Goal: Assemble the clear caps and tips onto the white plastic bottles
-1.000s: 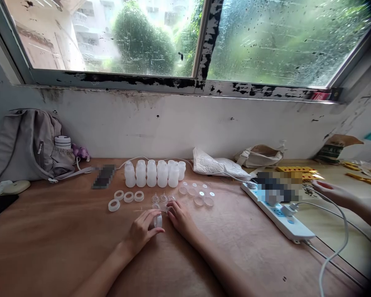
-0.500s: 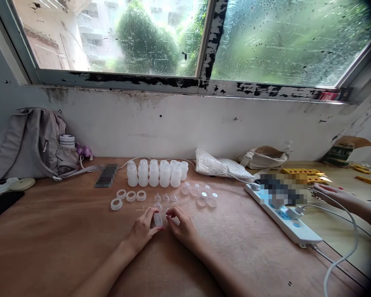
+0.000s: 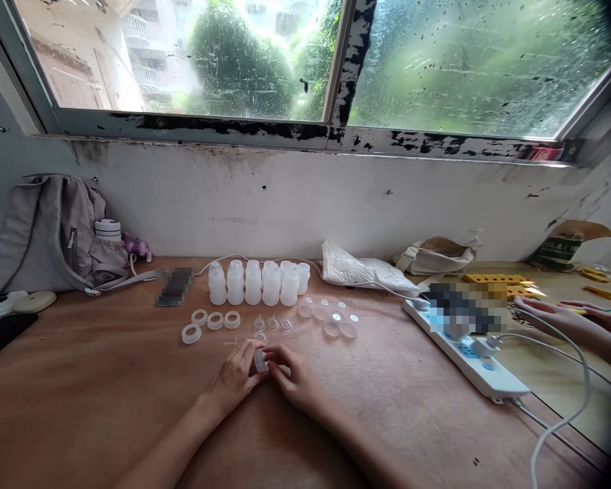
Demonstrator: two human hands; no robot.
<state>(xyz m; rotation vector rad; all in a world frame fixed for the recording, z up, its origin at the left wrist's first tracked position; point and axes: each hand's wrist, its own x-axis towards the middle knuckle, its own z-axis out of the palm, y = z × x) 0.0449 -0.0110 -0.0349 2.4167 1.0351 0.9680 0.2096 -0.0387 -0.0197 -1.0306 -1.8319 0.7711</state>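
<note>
My left hand [image 3: 234, 375] is closed around a small clear ribbed plastic piece [image 3: 260, 360] above the table. Touching the right side of that piece are the fingertips of my right hand [image 3: 296, 377], and a bit of something pale shows below its fingers. Just beyond my hands lie several clear nipple-like parts [image 3: 272, 324]. White rings [image 3: 215, 321] are at the left, and clear round discs [image 3: 331, 329] at the right. Frosted white bottles [image 3: 253, 284] stand in a group behind them.
A white power strip [image 3: 468, 353] with cables lies at the right, near another person's hands [image 3: 565, 322]. Along the wall are a grey backpack [image 3: 41, 234], a blurred dark object [image 3: 174, 286], a white padded bag [image 3: 361, 270] and a beige pouch [image 3: 438, 256].
My right hand has moved left and its fingers now meet the clear piece in my left hand. At the far right, more of the other person's hands shows, with thin coloured wires or sticks.
</note>
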